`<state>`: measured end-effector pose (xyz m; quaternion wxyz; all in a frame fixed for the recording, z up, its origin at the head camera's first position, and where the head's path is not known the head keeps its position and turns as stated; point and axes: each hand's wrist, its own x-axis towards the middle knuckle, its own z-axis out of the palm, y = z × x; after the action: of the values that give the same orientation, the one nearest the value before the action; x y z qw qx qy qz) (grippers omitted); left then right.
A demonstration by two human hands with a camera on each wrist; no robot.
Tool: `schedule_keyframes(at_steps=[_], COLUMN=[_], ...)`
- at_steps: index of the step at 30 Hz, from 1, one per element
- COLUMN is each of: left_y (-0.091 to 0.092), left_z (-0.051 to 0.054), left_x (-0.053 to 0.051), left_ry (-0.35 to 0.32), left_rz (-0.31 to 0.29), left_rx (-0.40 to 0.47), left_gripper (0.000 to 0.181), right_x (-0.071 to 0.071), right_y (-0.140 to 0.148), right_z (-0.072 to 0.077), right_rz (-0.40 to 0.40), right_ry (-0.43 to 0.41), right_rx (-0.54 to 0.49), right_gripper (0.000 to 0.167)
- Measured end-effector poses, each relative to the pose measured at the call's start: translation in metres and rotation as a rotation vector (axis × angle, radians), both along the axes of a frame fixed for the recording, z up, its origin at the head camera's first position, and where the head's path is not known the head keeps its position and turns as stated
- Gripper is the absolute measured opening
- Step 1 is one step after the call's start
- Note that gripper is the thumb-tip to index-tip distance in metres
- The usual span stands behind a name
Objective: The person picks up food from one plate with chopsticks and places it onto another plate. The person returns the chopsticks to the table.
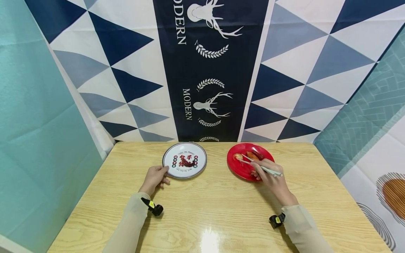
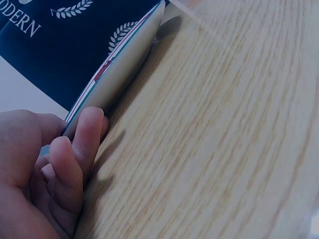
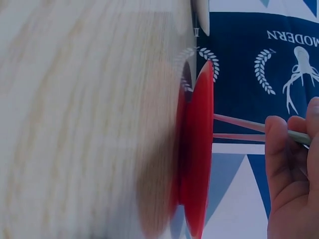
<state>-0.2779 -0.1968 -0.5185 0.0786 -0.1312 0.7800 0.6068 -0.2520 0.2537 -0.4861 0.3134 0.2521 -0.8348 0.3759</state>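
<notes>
Chopsticks (image 1: 272, 172) sit gripped in the right hand (image 1: 274, 179), their parted tips at a pale orange morsel (image 1: 238, 157) on the red plate (image 1: 235, 169), forward and left of that hand; whether they clasp it, I cannot tell. The left hand (image 1: 154, 178) pinches the nearest rim of the white plate (image 1: 171, 154). The morsel is probably light and perhaps slippery, best taken across its middle; the plates look stiff and best steadied by their rims.

Red plate (image 1: 239, 170), white plate (image 1: 172, 153) — dark-rimmed, red-lettered, pale-green chopsticks (image 1: 272, 172)
</notes>
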Motion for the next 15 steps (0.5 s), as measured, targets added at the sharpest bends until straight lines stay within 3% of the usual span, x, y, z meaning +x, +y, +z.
schedule_keyframes(at_steps=[6,15], left_y=[-0.0006,-0.0018], left_z=[0.0008,0.0005], left_x=[-0.0028,-0.0059], left_ry=[0.001,0.002], left_rz=[-0.004,-0.009], left_rx=[-0.007,-0.003], left_gripper=[0.034,0.034], right_x=[-0.002,-0.0013], right_y=[-0.004,-0.0048], right_z=[0.0039,0.0043], right_rz=[-0.032,-0.016], right_ry=[-0.004,-0.115], right_rx=[-0.017,-0.118], right_gripper=[0.016,0.015])
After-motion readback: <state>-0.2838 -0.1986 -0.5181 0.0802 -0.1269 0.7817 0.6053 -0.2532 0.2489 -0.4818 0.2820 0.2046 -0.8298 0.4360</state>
